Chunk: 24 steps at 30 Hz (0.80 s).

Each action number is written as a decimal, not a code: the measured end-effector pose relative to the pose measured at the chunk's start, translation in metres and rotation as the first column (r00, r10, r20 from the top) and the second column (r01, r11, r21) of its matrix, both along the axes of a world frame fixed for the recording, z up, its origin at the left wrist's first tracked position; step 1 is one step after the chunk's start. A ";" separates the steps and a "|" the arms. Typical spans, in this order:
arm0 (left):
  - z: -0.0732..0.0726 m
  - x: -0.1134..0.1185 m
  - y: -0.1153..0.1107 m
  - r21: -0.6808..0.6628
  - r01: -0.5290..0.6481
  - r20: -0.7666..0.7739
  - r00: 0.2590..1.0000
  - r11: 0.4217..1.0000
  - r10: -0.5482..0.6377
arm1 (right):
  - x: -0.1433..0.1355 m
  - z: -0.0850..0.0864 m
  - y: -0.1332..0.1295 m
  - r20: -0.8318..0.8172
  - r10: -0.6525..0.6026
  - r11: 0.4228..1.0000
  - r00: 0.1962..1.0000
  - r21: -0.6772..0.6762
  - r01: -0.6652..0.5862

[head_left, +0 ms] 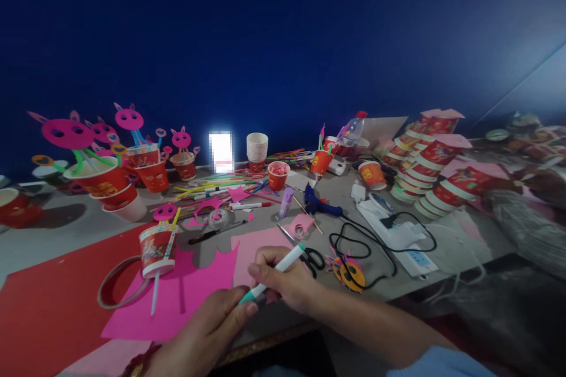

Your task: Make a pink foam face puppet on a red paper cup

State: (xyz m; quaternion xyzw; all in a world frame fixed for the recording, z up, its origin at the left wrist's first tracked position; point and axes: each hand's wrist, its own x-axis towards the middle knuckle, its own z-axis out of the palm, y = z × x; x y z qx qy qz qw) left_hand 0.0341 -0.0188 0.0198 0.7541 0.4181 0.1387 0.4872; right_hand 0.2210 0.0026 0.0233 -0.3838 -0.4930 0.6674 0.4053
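Observation:
A white marker with teal ends slants across the front of the table. My right hand is closed around its barrel. At the marker's lower teal end, the thumb and forefinger of my left hand pinch together; the very tip is hidden between them. Pale pink paper lies just beyond my hands. To their left is a bright pink sheet with a cut, jagged edge. On it rests a red paper cup with a pink face and a white straw. Black-handled scissors lie beyond my right hand.
A blue glue gun and its looping black cable lie right of centre, beside a white power strip. Cup figures stand at left, stacked red cups at right. Several pens are strewn behind, near a lit screen.

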 end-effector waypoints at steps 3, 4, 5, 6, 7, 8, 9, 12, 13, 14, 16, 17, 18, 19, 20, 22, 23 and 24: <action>-0.007 0.005 0.002 0.082 -0.031 -0.047 0.998 0.996 0.035 | 0.003 -0.007 0.006 -0.010 -0.077 0.995 0.997 -0.057 0.077; -0.008 0.007 0.004 0.097 -0.044 -0.062 0.997 0.994 0.051 | 0.004 -0.010 0.008 -0.007 -0.127 0.989 0.992 -0.072 0.127; -0.008 0.008 0.005 0.099 -0.059 -0.065 0.996 0.993 0.066 | 0.006 -0.013 0.009 -0.001 -0.174 0.981 0.985 -0.086 0.174; -0.007 0.009 0.007 0.089 -0.073 -0.057 0.995 0.993 0.078 | 0.007 -0.016 0.011 0.004 -0.210 0.973 0.978 -0.101 0.210; -0.007 0.009 0.008 0.075 -0.081 -0.041 0.996 0.994 0.084 | 0.008 -0.018 0.012 0.009 -0.232 0.966 0.973 -0.115 0.231; -0.005 0.009 0.010 0.059 -0.084 -0.026 0.996 0.995 0.086 | 0.009 -0.021 0.013 0.016 -0.243 0.962 0.970 -0.127 0.243; -0.004 0.010 0.012 0.049 -0.084 -0.016 0.996 0.995 0.085 | 0.009 -0.023 0.013 0.025 -0.249 0.959 0.968 -0.135 0.250; -0.001 0.013 0.017 0.077 -0.078 -0.047 0.996 0.994 0.082 | 0.009 -0.027 0.012 0.039 -0.251 0.959 0.967 -0.126 0.254; -0.001 0.014 0.018 0.109 -0.074 -0.072 0.994 0.991 0.082 | 0.008 -0.028 0.011 0.040 -0.250 0.960 0.967 -0.117 0.253; 0.000 0.016 0.019 0.146 -0.064 -0.100 0.992 0.987 0.079 | 0.006 -0.029 0.010 0.042 -0.247 0.962 0.968 -0.108 0.251; 0.001 0.021 0.020 0.200 -0.033 -0.145 0.987 0.979 0.063 | 0.004 -0.030 0.008 0.051 -0.231 0.967 0.972 -0.099 0.235; 0.001 0.022 0.020 0.204 -0.014 -0.155 0.987 0.979 0.047 | 0.003 -0.031 0.006 0.055 -0.220 0.969 0.974 -0.100 0.225; 0.000 0.024 0.018 0.194 0.006 -0.157 0.987 0.981 0.025 | 0.003 -0.031 0.003 0.054 -0.207 0.972 0.977 -0.103 0.212; -0.001 0.025 0.016 0.179 0.027 -0.151 0.988 0.984 0.001 | 0.003 -0.031 0.000 0.050 -0.190 0.976 0.981 -0.103 0.194; -0.002 0.025 0.012 0.163 0.045 -0.142 0.990 0.986 -0.022 | 0.004 -0.032 -0.005 0.043 -0.167 0.980 0.985 -0.100 0.171; -0.007 0.023 0.003 0.138 0.101 -0.115 0.990 0.985 -0.085 | 0.009 -0.036 -0.017 0.033 -0.102 0.990 0.994 -0.096 0.104; -0.009 0.022 -0.002 0.129 0.133 -0.099 0.988 0.983 -0.121 | 0.012 -0.040 -0.024 0.029 -0.052 0.993 0.998 -0.103 0.054; -0.012 0.021 -0.008 0.117 0.168 -0.079 0.984 0.979 -0.159 | 0.016 -0.044 -0.031 0.022 0.012 0.993 1.000 -0.122 -0.009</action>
